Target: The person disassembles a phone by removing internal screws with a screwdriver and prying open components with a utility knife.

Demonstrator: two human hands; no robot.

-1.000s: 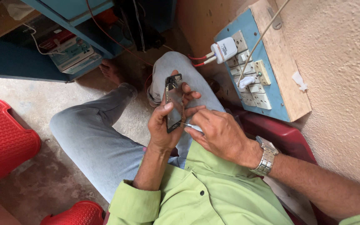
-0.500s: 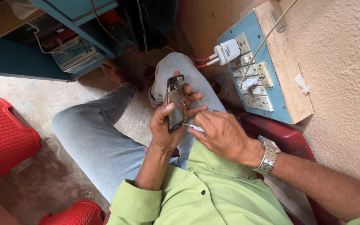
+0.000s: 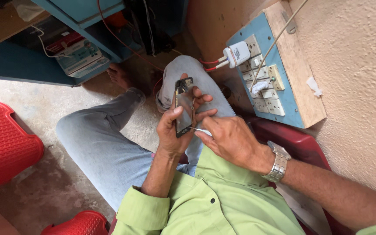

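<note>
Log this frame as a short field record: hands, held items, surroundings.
left hand: grips an opened phone, upright over the lap
right hand: pinches a thin tool, tip at the phone's lower edge
wrist: metal watch on the right arm
wall side: blue socket board with a white charger plugged in
floor: red plastic stool at left

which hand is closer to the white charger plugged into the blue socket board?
Right, narrowly. The right hand sits below the white charger, pressing a thin tool to the phone. The left hand grips the phone, further left of the socket board.
</note>
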